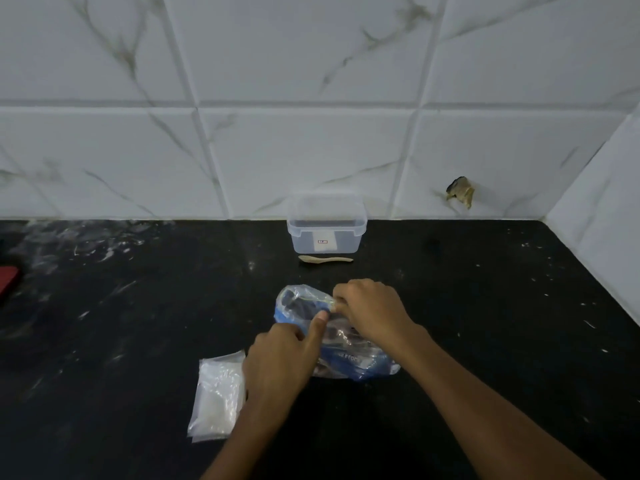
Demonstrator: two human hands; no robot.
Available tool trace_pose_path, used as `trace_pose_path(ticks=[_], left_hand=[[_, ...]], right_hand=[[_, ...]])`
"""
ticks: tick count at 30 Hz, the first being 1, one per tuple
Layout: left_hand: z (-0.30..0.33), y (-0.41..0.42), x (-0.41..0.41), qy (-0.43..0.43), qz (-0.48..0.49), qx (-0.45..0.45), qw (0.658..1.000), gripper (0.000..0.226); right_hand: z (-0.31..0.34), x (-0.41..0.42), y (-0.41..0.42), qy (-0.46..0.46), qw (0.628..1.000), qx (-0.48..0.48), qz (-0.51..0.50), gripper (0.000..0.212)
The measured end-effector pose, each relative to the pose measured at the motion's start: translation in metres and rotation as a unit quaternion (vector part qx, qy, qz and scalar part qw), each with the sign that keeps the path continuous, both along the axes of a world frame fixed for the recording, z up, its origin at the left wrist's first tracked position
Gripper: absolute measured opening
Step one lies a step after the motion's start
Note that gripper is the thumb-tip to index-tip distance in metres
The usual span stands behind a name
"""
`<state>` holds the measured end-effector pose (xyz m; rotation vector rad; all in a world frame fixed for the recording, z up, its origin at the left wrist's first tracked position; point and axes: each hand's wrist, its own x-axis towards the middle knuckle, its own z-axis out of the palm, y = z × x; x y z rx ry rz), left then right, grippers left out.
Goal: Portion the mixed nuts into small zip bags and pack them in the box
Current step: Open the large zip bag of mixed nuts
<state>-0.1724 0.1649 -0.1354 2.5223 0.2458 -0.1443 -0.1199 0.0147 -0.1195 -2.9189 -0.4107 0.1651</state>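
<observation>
Three containers lie on the black countertop (485,306), listed here from left to right. At the far left edge, a red object (7,284) is only partly in frame and cannot be identified. Next comes a flat stack of small clear zip bags (216,398), lying near the front edge with the left wrist just beside it; no contents are visible in them. To its right, a clear plastic bag with blue print (341,344) lies crumpled on the surface; dark contents show through the film, but blur prevents confirming what they are. The left hand (280,362) pinches this bag between thumb and curled fingers. The right hand (370,311) grips the upper edge of the same bag, fingers curled round the film close to the left thumb tip. Behind the hands, near the marble-tiled wall (311,98), stands a clear rectangular box (326,233) without a lid; a white label is on its front, and nothing is visible inside. A pale spoon (325,259) lies flat just in front of the box. Farther right, the wall shows a chipped hole (460,195).
</observation>
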Motion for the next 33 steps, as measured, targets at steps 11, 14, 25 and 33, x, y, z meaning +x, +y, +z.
trace_pose_path(ticks=[11, 14, 25, 33], left_hand=[[-0.019, -0.014, 0.031, 0.08, 0.099, -0.347, 0.929, 0.006], [-0.015, -0.002, 0.042, 0.099, 0.185, -0.532, 0.82, 0.012], [-0.023, 0.014, 0.07, 0.217, 0.199, -0.657, 0.694, 0.023], [-0.041, 0.006, 0.046, 0.031, 0.201, -0.382, 0.902, 0.026]], right_hand=[[-0.009, -0.014, -0.011, 0.195, 0.78, 0.534, -0.262, 0.027], [-0.007, -0.017, -0.029, 0.189, 0.648, 0.659, -0.331, 0.026], [-0.046, -0.02, -0.053, 0.234, 0.551, 0.679, -0.425, 0.031], [-0.038, 0.001, -0.041, -0.033, 0.934, 0.284, -0.213, 0.041]])
